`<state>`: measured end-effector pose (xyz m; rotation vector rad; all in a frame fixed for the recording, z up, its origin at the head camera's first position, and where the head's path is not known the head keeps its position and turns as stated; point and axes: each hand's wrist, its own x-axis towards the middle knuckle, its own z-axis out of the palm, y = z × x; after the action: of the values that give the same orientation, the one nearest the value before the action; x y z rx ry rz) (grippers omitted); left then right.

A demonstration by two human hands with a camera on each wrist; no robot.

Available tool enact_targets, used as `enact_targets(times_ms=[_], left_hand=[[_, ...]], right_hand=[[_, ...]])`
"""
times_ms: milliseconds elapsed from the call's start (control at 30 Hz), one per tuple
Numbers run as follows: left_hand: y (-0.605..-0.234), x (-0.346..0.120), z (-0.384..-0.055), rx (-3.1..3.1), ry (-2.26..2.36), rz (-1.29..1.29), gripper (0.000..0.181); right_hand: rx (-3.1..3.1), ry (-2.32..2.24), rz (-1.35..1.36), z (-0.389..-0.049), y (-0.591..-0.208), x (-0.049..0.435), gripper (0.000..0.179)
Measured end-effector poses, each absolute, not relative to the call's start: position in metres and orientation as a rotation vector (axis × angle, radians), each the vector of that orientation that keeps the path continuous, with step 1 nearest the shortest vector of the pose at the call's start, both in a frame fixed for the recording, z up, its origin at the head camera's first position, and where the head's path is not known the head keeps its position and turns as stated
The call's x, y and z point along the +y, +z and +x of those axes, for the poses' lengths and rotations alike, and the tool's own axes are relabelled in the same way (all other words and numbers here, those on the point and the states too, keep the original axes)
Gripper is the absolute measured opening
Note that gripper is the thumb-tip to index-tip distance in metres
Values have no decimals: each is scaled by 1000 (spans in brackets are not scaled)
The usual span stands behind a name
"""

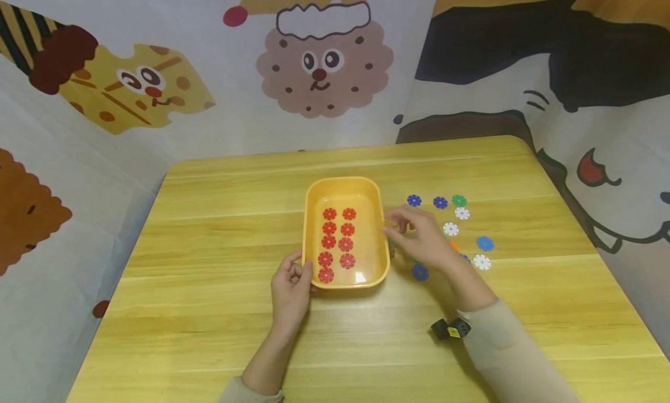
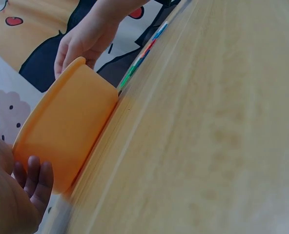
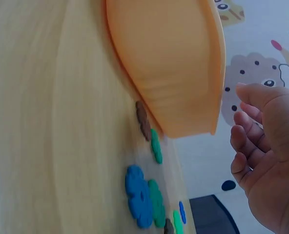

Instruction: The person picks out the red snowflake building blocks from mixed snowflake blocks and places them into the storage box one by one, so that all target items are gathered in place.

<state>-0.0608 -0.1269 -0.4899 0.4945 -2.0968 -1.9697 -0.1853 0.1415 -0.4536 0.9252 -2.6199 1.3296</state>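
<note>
A yellow-orange tray (image 1: 369,278) stands on the table, with red snowflake discs (image 1: 328,241) lying flat inside it in two columns. At the tray's near left corner, my left hand (image 1: 290,289) holds the side, its thumb at the rim and its fingers along the outer wall. My right hand (image 1: 421,237) hovers at the right rim; in the right wrist view a small gap shows between thumb tip and tray, and the loosely bent fingers hold nothing. Under and beyond this hand lie loose discs, including a blue disc (image 1: 420,272) and a white disc (image 1: 451,228), some partly hidden.
More discs are scattered right of the tray, among them a light blue disc (image 1: 485,243) and a green disc (image 1: 459,200). A brown disc (image 3: 142,120) lies close by the tray's wall. The wooden table (image 1: 209,228) meets a cartoon-printed cloth (image 1: 220,129) behind.
</note>
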Motion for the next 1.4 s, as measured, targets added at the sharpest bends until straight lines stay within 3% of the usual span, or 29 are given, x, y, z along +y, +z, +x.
enact_targets(times_ms=[900,1167,1400], left_hand=[[-489,-127,-62,-2088,-1957,476,30],[-489,-127,-61,-2099,-1950,482,31],[-490,-128,-61,-2102,-1949,477,31]], right_hand=[[-2806,1212,864,-186,-473,204,28],[-2996,1069,827,-185,-472,223,16],[-3023,1026,823,-178,-472,237,29]])
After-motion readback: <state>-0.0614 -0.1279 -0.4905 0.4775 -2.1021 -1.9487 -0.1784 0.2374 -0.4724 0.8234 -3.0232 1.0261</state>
